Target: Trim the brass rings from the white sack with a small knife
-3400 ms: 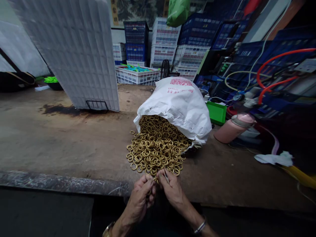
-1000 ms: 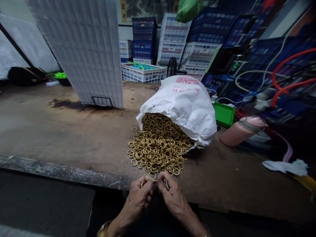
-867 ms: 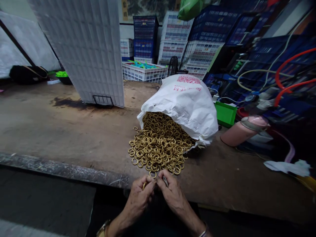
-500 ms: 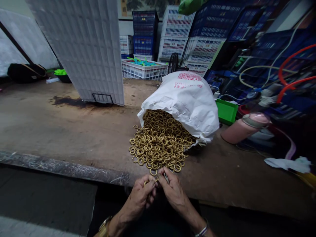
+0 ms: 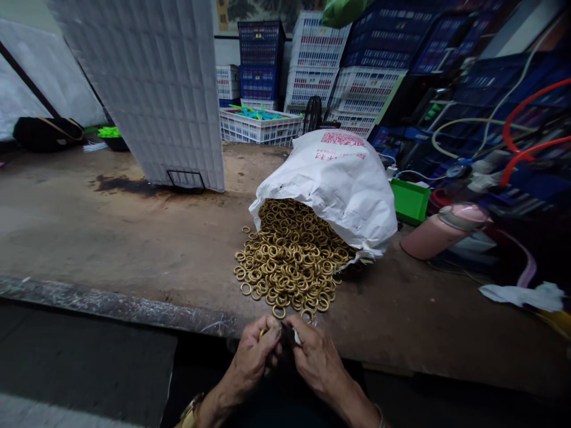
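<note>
At the table's front edge, my left hand (image 5: 257, 348) pinches a brass-coloured ring (image 5: 263, 331) between thumb and fingers; part of the ring is hidden. Close beside it, my right hand (image 5: 314, 356) is closed round a small pale, flat tool (image 5: 297, 337), mostly covered by the fingers, so its kind does not show. Just beyond both hands lies a heap of brass rings (image 5: 285, 267), spilling from the mouth of a white woven sack (image 5: 330, 178) lying on its side. A single ring (image 5: 279, 312) lies nearest my fingertips.
A white padded panel (image 5: 165, 95) stands on the brown table (image 5: 111, 238) at left. A pink bottle (image 5: 441, 232), a green tray (image 5: 409, 201) and orange hoses (image 5: 517, 131) are at right. Stacked crates (image 5: 316, 65) rise behind.
My right hand has moved slightly down, its fingertips drawing off the ring heap. A ring now shows where those fingertips were. The left hand stays nearly still with its ring.
</note>
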Tool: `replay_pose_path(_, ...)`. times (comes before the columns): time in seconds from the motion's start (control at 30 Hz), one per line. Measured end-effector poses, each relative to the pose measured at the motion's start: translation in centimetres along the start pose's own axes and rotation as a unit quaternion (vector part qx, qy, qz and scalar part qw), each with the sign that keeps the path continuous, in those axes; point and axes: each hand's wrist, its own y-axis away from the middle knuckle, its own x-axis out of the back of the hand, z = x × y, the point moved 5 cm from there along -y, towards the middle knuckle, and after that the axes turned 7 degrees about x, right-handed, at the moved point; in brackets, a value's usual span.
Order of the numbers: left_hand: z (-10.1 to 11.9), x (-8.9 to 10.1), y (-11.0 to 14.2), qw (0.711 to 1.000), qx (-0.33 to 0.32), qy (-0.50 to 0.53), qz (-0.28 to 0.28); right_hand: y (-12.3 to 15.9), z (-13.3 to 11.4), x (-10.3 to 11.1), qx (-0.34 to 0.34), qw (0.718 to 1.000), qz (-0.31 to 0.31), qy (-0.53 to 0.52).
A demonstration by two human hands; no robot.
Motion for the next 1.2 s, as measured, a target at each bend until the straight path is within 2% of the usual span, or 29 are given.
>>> replay_pose_path(0.23, 0.0, 0.1, 0.1, 0.999, -0.026, -0.025, 0.006, 0.0, -0.3, -0.2, 0.013, 0.999, -0.032, 0.007)
replay_pose_path(0.53, 0.6, 0.0, 0.5, 0.995, -0.073, -0.065, 0.023, 0.3, -0.2, -0.7, 0.024, 0.999, -0.035, 0.014)
replay_pose_path(0.67, 0.0, 0.0, 0.9, 0.998, -0.043, -0.04, -0.001, 0.6, 1.0, -0.9, 0.008, 0.999, -0.017, 0.044)
replay_pose_path(0.77, -0.1, -0.3, 1.5, 0.999, -0.008, 0.021, -0.05, 1.1, 2.4, -0.2, -0.025, 0.995, 0.026, 0.091)
replay_pose_path(0.83, 0.3, -0.5, 1.8, 0.993, 0.008, 0.083, -0.077, 1.4, 3.2, 0.6, -0.047, 0.991, 0.055, 0.112)
replay_pose_path(0.93, 1.3, -0.5, 1.7, 0.985, 0.017, 0.151, -0.088, 1.5, 3.6, 1.6, -0.066, 0.985, 0.088, 0.13)
replay_pose_path(1.03, 1.6, -0.3, 1.4, 0.984, 0.022, 0.15, -0.088, 1.1, 3.6, 1.7, -0.078, 0.98, 0.09, 0.16)
replay_pose_path(1.2, 0.5, -0.3, 1.6, 0.977, 0.058, 0.18, -0.102, 0.6, 4.1, 1.1, -0.095, 0.969, 0.061, 0.219)
